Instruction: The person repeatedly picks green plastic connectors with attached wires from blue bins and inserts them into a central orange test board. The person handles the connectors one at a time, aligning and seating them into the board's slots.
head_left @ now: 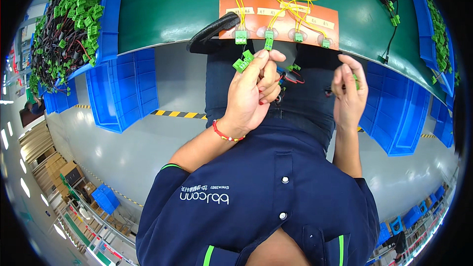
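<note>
In front of me an orange plate (295,19) lies along the table's near edge, with several green connectors wired in yellow at its front. My left hand (252,88) is closed just below it, and green terminal connectors (244,61) stick out beside its thumb. Its fingertips meet the lower end of a green connector (269,40) at the plate's edge. Off to the right, my right hand (351,86) is raised with bent fingers, pinching a small green connector (356,82) mostly hidden by them. More green connectors and red and black wires (293,75) show over my lap between the hands.
A black padded strap-like piece (214,33) juts from the table edge left of the plate. Blue bins of green connectors and dark cables (69,29) flank the green table (167,10). Blue crates (120,88) stand below on both sides. Wired connectors (394,19) lie at the right.
</note>
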A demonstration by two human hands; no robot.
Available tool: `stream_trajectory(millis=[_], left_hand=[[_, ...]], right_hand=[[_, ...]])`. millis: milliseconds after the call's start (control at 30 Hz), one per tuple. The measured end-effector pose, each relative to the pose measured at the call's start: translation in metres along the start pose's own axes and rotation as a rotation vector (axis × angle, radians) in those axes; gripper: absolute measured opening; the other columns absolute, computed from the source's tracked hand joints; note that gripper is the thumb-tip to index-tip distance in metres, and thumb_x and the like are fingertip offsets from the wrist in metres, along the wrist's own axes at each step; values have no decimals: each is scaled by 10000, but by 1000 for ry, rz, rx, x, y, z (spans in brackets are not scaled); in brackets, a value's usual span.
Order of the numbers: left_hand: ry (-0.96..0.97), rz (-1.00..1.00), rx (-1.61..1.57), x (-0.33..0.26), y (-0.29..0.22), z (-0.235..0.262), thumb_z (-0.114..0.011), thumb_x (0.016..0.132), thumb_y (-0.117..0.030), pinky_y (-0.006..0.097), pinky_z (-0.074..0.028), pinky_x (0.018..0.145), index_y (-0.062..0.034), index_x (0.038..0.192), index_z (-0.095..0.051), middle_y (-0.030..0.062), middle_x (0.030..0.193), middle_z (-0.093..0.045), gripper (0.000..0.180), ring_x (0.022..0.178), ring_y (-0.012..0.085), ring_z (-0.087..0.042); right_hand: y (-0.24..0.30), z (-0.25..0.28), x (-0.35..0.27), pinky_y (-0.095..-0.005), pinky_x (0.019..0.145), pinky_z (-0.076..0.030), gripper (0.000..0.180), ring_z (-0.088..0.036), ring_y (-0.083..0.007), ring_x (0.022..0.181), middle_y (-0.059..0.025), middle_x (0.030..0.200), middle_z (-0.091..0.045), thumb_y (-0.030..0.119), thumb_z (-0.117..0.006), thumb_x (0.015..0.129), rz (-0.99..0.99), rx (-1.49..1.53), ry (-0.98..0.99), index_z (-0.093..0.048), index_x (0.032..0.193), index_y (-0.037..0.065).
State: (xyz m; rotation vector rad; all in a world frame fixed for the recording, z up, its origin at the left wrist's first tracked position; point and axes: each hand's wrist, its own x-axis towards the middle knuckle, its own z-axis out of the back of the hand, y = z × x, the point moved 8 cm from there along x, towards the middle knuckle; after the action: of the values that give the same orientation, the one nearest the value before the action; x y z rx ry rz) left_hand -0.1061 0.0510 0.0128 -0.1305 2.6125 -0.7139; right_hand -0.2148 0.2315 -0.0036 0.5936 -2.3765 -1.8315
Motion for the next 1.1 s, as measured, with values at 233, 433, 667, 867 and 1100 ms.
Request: stream_trajectory(millis=[233,433,667,867,1100], left_hand=[[-110,1,-76,-3,0,-4,-354,1092,-250,212,-239,442,-22,1106,-571,-53,591,-291,315,468,35,-219],[-72,-97,82,6,0,-7,-349,1094,-254,215,-252,457,-20,1117,-578,-44,620,-345,328,479,36,-247],[28,80,171,-3,-5,9,-322,1102,-277,175,-259,419,31,1141,-572,-3,684,-464,399,468,15,-272],[48,63,329,-21,-10,22,-321,1095,-261,179,-250,408,59,1185,-564,107,866,-653,412,459,14,-280],[-181,-489,1005,-41,-46,26,-422,1069,-197,207,-286,510,61,1176,-640,42,826,-544,354,559,32,-342]], right_hand=[[40,-11,-16,-196,553,-358,181,-481,-36,624,15,714,-550,81,-553,1001,143,-509,169,-685,1075,-19],[-32,-45,-52,-211,463,-298,338,-417,-26,511,-12,667,-585,234,-500,1040,-567,-189,586,-670,1141,-40],[-88,-69,-19,-204,407,-229,433,-263,-27,437,33,708,-441,295,-488,1043,-810,768,327,-528,1291,-58],[-85,-44,5,-211,418,-239,312,-278,-33,452,32,709,-429,222,-490,1042,-588,704,165,-551,1199,-40],[-45,-17,-20,-202,476,-227,212,-312,-13,534,21,699,-505,176,-524,1016,-281,139,151,-623,1040,-9]])
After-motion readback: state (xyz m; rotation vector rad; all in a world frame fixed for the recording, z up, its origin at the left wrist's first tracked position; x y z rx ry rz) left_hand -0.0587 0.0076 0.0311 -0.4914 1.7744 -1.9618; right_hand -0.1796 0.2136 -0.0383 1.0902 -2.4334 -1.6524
